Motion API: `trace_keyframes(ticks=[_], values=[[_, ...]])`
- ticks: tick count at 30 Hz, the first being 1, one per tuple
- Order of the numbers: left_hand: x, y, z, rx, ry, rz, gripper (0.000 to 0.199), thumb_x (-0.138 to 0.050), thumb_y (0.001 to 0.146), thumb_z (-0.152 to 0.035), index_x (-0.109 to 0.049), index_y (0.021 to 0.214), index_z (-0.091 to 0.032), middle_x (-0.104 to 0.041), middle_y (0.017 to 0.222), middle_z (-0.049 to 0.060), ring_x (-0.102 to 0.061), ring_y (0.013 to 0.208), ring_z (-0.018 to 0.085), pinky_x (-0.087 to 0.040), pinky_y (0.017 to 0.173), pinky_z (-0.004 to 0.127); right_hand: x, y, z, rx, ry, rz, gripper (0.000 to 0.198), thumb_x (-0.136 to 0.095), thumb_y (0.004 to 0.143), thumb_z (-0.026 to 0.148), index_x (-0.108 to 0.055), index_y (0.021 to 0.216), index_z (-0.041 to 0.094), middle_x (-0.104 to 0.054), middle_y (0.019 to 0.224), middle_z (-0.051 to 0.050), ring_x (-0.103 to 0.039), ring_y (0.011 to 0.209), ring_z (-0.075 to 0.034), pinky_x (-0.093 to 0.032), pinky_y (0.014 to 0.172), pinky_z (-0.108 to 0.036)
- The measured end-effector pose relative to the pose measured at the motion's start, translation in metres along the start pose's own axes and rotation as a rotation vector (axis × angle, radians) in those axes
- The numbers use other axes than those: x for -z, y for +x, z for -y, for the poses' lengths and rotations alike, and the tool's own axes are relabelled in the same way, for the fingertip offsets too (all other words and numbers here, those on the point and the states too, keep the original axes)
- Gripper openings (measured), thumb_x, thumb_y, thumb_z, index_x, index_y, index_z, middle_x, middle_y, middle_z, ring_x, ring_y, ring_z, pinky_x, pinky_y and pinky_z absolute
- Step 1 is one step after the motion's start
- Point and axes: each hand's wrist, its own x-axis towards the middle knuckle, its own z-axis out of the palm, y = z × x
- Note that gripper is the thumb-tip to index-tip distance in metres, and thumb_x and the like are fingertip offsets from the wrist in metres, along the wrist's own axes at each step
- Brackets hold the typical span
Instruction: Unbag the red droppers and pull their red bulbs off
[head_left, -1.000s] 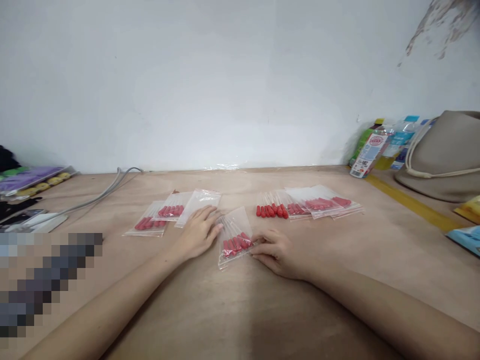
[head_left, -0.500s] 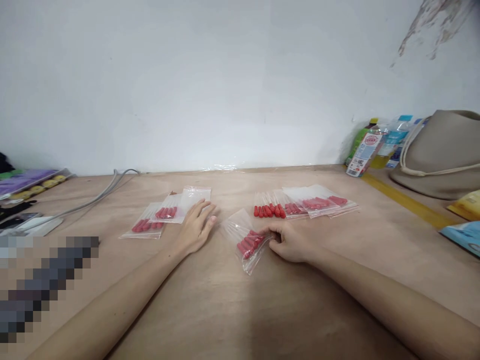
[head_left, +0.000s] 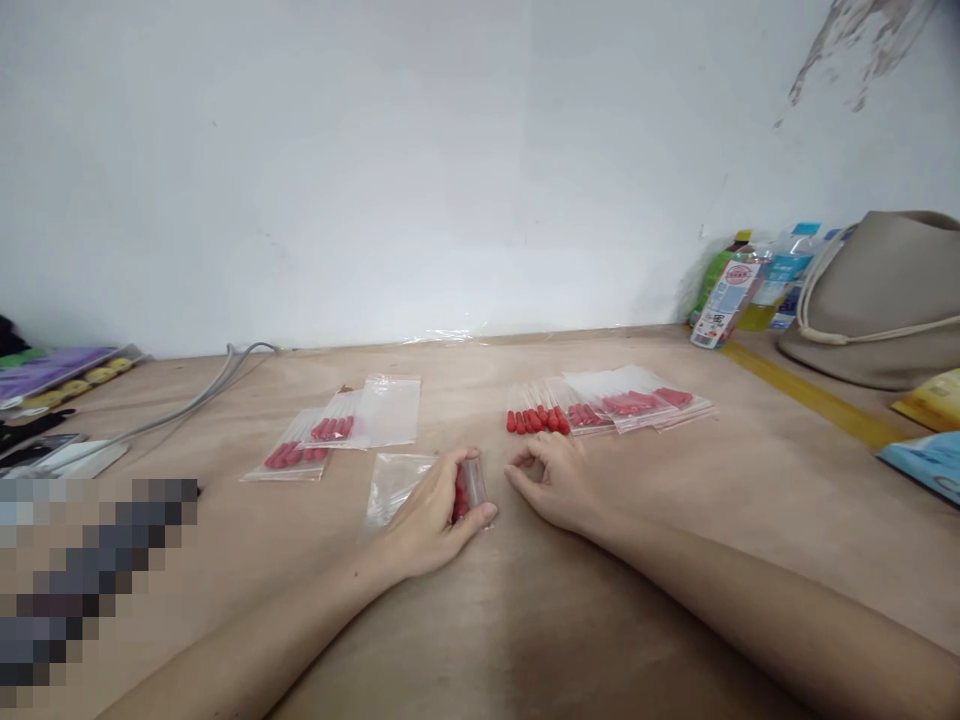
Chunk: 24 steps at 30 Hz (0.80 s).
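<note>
A clear zip bag lies flat on the table, with several thin pale sticks with red bulb ends inside it. My left hand rests over the bag, thumb and fingers gripping its right end on either side of the red ends. Part of the contents is hidden under that hand. Just to the right, my right hand is on the table with loosely curled fingers and nothing in it. Beyond it lies a row of loose red-ended sticks. A flat pale bag lies beyond my left hand.
Filled bags overlap at left, and more filled bags lie at back right. A grey cable crosses the left side. Bottles, a patterned carton and a beige hat stand at the right by the wall.
The bag of red-ended sticks has moved left and turned. My left hand has come nearer and now grips it; my right hand has let go of it.
</note>
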Motion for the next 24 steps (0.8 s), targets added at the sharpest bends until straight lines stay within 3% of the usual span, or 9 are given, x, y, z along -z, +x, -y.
trace_keyframes(ticks=[5, 9, 13, 16, 21, 24], values=[[-0.004, 0.003, -0.007, 0.134, -0.215, -0.031, 0.037, -0.038, 0.086, -0.025, -0.029, 0.123, -0.021, -0.041, 0.127, 0.010, -0.042, 0.116, 0.021, -0.037, 0.097, 0.039, 0.005, -0.003, 0.020, -0.031, -0.026, 0.176, 0.021, -0.060, 0.073, 0.043, -0.064, 0.067, 0.023, -0.056, 0.076, -0.002, -0.049, 0.082, -0.020, -0.031, 0.072, -0.036], [-0.004, 0.006, -0.006, 0.125, -0.190, 0.017, 0.047, -0.040, 0.081, -0.016, -0.028, 0.126, -0.022, -0.044, 0.125, 0.009, -0.046, 0.112, 0.020, -0.039, 0.095, 0.039, -0.002, 0.003, 0.029, -0.109, 0.028, 0.272, 0.011, -0.062, 0.070, 0.032, -0.064, 0.062, 0.024, -0.058, 0.083, -0.002, -0.050, 0.087, -0.022, -0.030, 0.071, -0.036], [0.001, 0.014, 0.001, -0.018, -0.015, 0.039, 0.045, -0.041, 0.081, -0.014, -0.040, 0.125, -0.022, -0.042, 0.129, 0.008, -0.041, 0.117, 0.020, -0.033, 0.101, 0.039, -0.006, 0.003, 0.026, -0.156, 0.052, 0.173, 0.011, -0.058, 0.069, 0.021, -0.062, 0.059, 0.022, -0.058, 0.075, -0.002, -0.050, 0.082, -0.020, -0.030, 0.069, -0.034], [0.005, 0.025, 0.011, -0.131, 0.109, 0.011, 0.037, -0.038, 0.085, -0.016, -0.049, 0.120, -0.022, -0.045, 0.126, 0.008, -0.044, 0.115, 0.020, -0.036, 0.098, 0.038, -0.006, 0.000, 0.025, -0.156, 0.053, 0.064, 0.012, -0.057, 0.068, 0.019, -0.059, 0.056, 0.020, -0.055, 0.070, -0.001, -0.049, 0.076, -0.017, -0.030, 0.068, -0.032], [0.004, 0.040, 0.030, -0.381, 0.209, -0.040, 0.028, -0.039, 0.087, -0.019, -0.064, 0.098, -0.022, -0.057, 0.111, 0.006, -0.054, 0.102, 0.017, -0.044, 0.088, 0.031, -0.006, -0.003, 0.023, 0.000, 0.049, -0.020, 0.009, -0.060, 0.069, 0.020, -0.060, 0.060, 0.021, -0.055, 0.075, -0.001, -0.048, 0.080, -0.017, -0.029, 0.072, -0.034], [0.001, 0.040, 0.038, -0.437, 0.204, -0.067, 0.026, -0.039, 0.088, -0.021, -0.065, 0.095, -0.022, -0.062, 0.102, 0.005, -0.058, 0.093, 0.014, -0.047, 0.082, 0.027, -0.005, -0.002, 0.017, 0.096, 0.058, -0.012, 0.009, -0.059, 0.072, 0.022, -0.062, 0.064, 0.022, -0.057, 0.078, -0.001, -0.048, 0.078, -0.017, -0.029, 0.075, -0.036]])
